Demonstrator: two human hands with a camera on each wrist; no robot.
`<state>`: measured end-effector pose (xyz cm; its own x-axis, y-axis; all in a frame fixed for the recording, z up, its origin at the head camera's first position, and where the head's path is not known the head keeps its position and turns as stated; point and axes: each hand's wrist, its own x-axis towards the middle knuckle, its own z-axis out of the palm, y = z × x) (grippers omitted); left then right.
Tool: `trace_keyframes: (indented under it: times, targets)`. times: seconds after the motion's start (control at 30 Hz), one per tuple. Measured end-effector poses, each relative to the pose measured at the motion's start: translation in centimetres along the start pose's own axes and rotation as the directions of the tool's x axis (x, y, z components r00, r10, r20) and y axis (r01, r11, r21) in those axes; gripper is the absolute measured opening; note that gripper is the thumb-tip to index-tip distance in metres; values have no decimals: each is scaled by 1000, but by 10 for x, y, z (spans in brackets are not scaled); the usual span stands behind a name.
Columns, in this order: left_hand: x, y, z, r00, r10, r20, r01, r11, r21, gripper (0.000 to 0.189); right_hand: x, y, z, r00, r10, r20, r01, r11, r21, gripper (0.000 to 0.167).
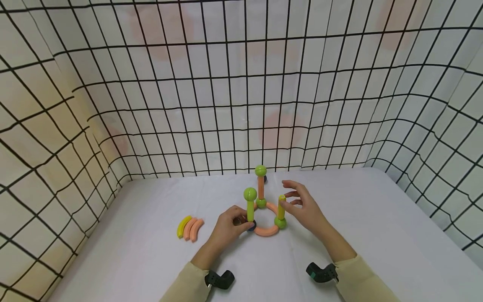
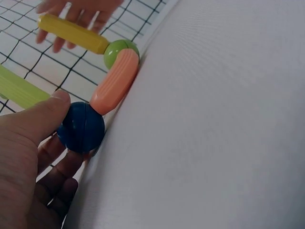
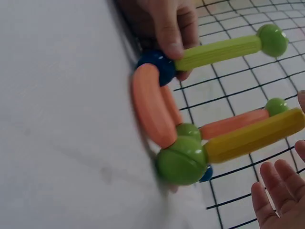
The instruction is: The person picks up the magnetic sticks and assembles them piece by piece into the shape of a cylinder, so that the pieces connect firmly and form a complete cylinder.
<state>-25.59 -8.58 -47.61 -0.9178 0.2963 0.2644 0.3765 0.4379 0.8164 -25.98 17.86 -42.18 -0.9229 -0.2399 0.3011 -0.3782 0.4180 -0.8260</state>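
Note:
A toy frame of sticks and balls stands on the table. Orange curved sticks [image 1: 266, 231] form a ring at its base. With thumb and fingers my left hand [image 1: 228, 224] grips the dark blue ball [image 2: 82, 127], which carries an upright light green stick [image 3: 219, 52] topped by a green ball [image 1: 250, 194]. On the right, a yellow stick [image 1: 281, 208] rises from another green ball [image 3: 182, 160]. My right hand [image 1: 306, 208] is beside its top, fingers spread and loosely bent; contact is unclear. Behind, an orange upright stick [image 1: 260, 187] bears a green ball [image 1: 260, 170].
Left of the frame lie a yellow curved stick [image 1: 183, 227] and two orange curved sticks [image 1: 193, 229], side by side. Another dark blue ball [image 1: 265, 179] is partly hidden behind the rear upright. Black netting [image 1: 247, 105] over white cloth surrounds the table's back and sides.

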Motion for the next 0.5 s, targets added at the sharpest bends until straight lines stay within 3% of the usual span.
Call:
trace_keyframes:
  times: [0.23, 0.37, 0.5]
  targets:
    - [0, -1, -1, 999, -28, 16, 28, 999, -17, 14, -8, 21, 5, 990, 110, 91, -106, 993, -52, 66]
    - [0, -1, -2, 1000, -10, 20, 10, 1000, -30, 15, -12, 30, 9, 977, 174, 120, -164, 982, -88, 67]
    - [0, -1, -1, 1000, -5, 20, 6, 999, -39, 16, -13, 37, 14, 978, 175, 118, -159, 978, -134, 59]
